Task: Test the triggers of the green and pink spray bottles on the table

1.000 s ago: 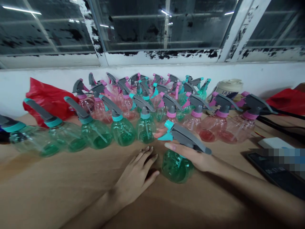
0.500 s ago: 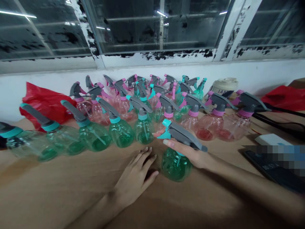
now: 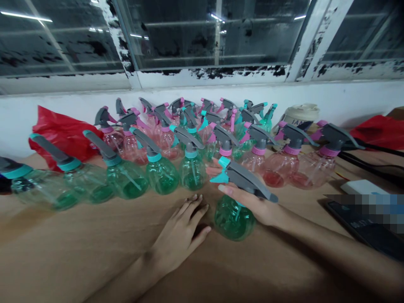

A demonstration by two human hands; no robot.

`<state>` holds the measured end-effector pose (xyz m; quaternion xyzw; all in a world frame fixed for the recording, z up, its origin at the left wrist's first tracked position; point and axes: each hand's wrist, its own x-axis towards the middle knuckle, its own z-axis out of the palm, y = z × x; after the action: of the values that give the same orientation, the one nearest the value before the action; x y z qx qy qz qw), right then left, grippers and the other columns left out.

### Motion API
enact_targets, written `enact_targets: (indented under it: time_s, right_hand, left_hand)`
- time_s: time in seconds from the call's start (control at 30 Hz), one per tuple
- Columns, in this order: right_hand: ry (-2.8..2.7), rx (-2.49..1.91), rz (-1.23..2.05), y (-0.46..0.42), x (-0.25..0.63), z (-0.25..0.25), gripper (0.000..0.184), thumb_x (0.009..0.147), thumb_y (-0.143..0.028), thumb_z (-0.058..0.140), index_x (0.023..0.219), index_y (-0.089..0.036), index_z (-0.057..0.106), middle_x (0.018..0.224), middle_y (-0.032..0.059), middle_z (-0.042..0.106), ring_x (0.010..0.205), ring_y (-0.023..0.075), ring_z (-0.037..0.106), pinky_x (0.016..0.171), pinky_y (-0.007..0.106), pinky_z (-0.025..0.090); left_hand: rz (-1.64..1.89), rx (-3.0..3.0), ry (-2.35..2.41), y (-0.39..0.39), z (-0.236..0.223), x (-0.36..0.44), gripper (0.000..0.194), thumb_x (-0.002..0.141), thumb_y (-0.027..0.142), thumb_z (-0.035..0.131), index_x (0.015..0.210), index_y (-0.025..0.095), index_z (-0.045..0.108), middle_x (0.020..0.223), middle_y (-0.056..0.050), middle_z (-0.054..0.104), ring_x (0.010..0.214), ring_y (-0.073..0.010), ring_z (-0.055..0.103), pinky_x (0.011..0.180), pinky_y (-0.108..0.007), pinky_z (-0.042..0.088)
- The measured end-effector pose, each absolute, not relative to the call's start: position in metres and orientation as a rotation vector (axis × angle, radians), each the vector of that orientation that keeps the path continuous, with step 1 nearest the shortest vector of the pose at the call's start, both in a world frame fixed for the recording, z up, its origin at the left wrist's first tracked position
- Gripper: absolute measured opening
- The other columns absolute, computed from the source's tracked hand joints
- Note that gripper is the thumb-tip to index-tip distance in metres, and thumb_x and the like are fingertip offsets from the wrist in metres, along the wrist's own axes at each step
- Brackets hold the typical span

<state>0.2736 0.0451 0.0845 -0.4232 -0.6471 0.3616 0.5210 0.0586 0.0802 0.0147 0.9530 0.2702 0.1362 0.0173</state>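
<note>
My right hand (image 3: 252,202) is wrapped round the neck of a green spray bottle (image 3: 235,221), just under its grey and turquoise trigger head (image 3: 249,176). Green liquid shows inside this bottle, which stands upright, at or close to the tabletop. To its left, my left hand (image 3: 181,235) lies palm down on the wooden table (image 3: 94,252), fingers stretched and holding nothing. Just beyond its fingertips is a clear green spray bottle (image 3: 192,172), one of a row of green bottles reaching left. Pink spray bottles (image 3: 280,166) continue the row to the right.
Behind the front row stand several more pink and green spray bottles. Red plastic bags (image 3: 67,136) lie at the left and right. A whitish tub (image 3: 301,113) is by the wall. A dark phone (image 3: 360,225), a white box (image 3: 362,188) and black straps (image 3: 372,166) lie at the right.
The view has shifted slightly, so the bottles appear a little further right. Both hands hold nearly the same pose, the right still round the green spray bottle.
</note>
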Motion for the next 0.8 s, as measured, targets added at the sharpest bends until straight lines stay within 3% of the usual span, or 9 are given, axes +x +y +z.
enact_targets:
  time_s: [0.17, 0.27, 0.4, 0.67, 0.8]
  right_hand:
    - [-1.559, -0.965, 0.899, 0.0460, 0.2738, 0.0848, 0.046, 0.083, -0.028, 0.062, 0.129, -0.031, 0.054, 0.108, 0.0025, 0.070, 0.104, 0.0211, 0.064, 0.090, 0.037, 0.052]
    - [-1.547, -0.935, 0.917, 0.0452, 0.2722, 0.0861, 0.041, 0.083, -0.023, 0.062, 0.123, -0.030, 0.059, 0.111, 0.0022, 0.070, 0.113, 0.0210, 0.060, 0.098, 0.037, 0.048]
    - [-1.535, -0.950, 0.930, 0.0437, 0.2704, 0.0866, 0.031, 0.083, -0.024, 0.061, 0.113, -0.029, 0.066, 0.113, 0.0034, 0.069, 0.113, 0.0220, 0.061, 0.097, 0.038, 0.048]
    - [-1.621, -0.927, 0.856, 0.0455, 0.2734, 0.0874, 0.027, 0.085, -0.026, 0.059, 0.111, -0.029, 0.064, 0.103, 0.0018, 0.070, 0.101, 0.0192, 0.064, 0.087, 0.035, 0.052]
    - [-1.622, -0.987, 0.777, 0.0444, 0.2748, 0.0862, 0.015, 0.085, -0.035, 0.059, 0.093, -0.024, 0.066, 0.084, 0.0007, 0.067, 0.075, 0.0163, 0.064, 0.070, 0.033, 0.052]
  left_hand:
    - [0.430, 2.974, 0.837, 0.0799, 0.0152, 0.0587, 0.043, 0.095, 0.035, 0.049, 0.133, 0.014, 0.045, 0.141, -0.015, 0.044, 0.132, -0.0282, 0.038, 0.105, -0.048, 0.037]
    - [0.410, 2.974, 0.843, 0.0802, 0.0160, 0.0592, 0.044, 0.096, 0.036, 0.048, 0.133, 0.014, 0.045, 0.142, -0.015, 0.044, 0.133, -0.0281, 0.037, 0.105, -0.047, 0.036]
    - [0.362, 2.983, 0.845, 0.0803, 0.0171, 0.0604, 0.043, 0.097, 0.034, 0.046, 0.134, 0.013, 0.045, 0.142, -0.015, 0.044, 0.133, -0.0278, 0.036, 0.106, -0.048, 0.035]
    - [0.387, 2.998, 0.832, 0.0815, 0.0136, 0.0604, 0.037, 0.099, 0.025, 0.038, 0.134, 0.014, 0.044, 0.142, -0.012, 0.044, 0.134, -0.0265, 0.036, 0.107, -0.048, 0.035]
    - [0.409, 3.002, 0.831, 0.0825, 0.0118, 0.0603, 0.036, 0.099, 0.020, 0.036, 0.133, 0.015, 0.046, 0.141, -0.011, 0.045, 0.133, -0.0257, 0.037, 0.107, -0.047, 0.035]
